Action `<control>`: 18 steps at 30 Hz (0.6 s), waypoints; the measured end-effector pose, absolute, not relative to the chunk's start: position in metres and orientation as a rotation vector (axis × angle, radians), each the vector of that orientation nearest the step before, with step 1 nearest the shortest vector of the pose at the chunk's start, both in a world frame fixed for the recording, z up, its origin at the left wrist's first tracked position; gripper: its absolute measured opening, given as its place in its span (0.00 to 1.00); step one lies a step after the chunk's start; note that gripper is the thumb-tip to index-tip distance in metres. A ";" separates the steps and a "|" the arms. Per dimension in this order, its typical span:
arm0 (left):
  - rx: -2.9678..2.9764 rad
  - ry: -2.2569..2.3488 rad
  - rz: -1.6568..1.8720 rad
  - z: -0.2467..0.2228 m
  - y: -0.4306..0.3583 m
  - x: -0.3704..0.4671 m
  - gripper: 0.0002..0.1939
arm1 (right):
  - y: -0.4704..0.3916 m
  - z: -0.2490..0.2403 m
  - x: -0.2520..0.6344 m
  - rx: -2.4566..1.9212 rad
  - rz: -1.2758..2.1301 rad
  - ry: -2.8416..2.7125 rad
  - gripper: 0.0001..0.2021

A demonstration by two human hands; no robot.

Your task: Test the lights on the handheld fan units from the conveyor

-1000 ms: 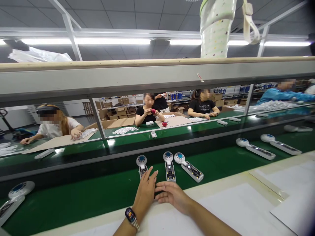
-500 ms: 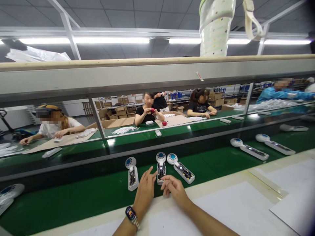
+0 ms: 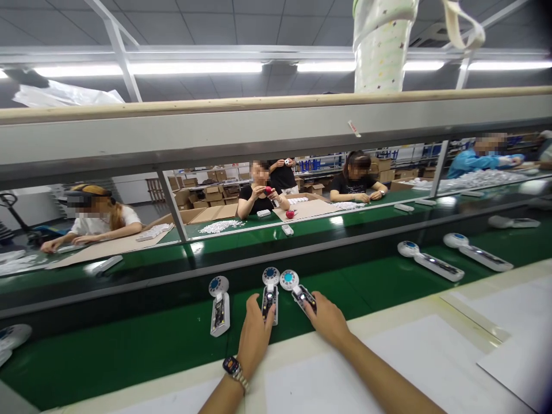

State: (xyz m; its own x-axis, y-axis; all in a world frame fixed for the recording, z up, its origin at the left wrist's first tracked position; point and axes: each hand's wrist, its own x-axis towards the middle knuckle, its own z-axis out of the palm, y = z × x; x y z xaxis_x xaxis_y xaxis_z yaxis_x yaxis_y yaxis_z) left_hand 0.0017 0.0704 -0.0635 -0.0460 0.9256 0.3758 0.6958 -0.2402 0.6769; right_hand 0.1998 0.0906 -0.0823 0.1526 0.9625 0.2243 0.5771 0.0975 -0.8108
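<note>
Partly closed, right hand (image 3: 328,319) gripping slanted white device (image 3: 301,294)

Head view | looks forward, downward | close over pale worktop (image 3: 388,324) | green belt (image 3: 129,345) just beyond

This is a factory assembly hall: a long green belt (image 3: 129,351) carries white handheld devices (image 3: 220,315) with their circuitry exposed, strung out between its near and far edges. Past that far edge runs a second green work surface (image 3: 245,238), with several co-workers (image 3: 360,186) seated along its far edge and heaps of small white parts (image 3: 221,227) lying near that side. Cardboard boxes (image 3: 212,193) are stacked in the background, and long tube lights (image 3: 196,68) run beneath a panelled ceiling (image 3: 259,22).
</note>
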 end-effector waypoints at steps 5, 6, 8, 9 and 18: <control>1.904 1.774 1.164 -0.066 0.078 -0.003 0.26 | 0.082 -0.079 0.185 -1.501 0.730 -1.604 0.12; 1.880 1.785 1.146 -0.066 0.079 -0.004 0.25 | 0.083 -0.078 0.186 -1.465 0.778 -1.592 0.12; 1.832 1.801 1.120 -0.066 0.082 -0.007 0.22 | 0.087 -0.077 0.190 -1.387 0.890 -1.536 0.13; 1.805 1.807 1.115 -0.066 0.083 -0.007 0.20 | 0.089 -0.077 0.192 -1.349 0.952 -1.491 0.15; 1.336 1.775 1.246 -0.068 0.096 -0.022 0.43 | 0.090 -0.070 0.200 -0.954 1.487 -1.080 0.16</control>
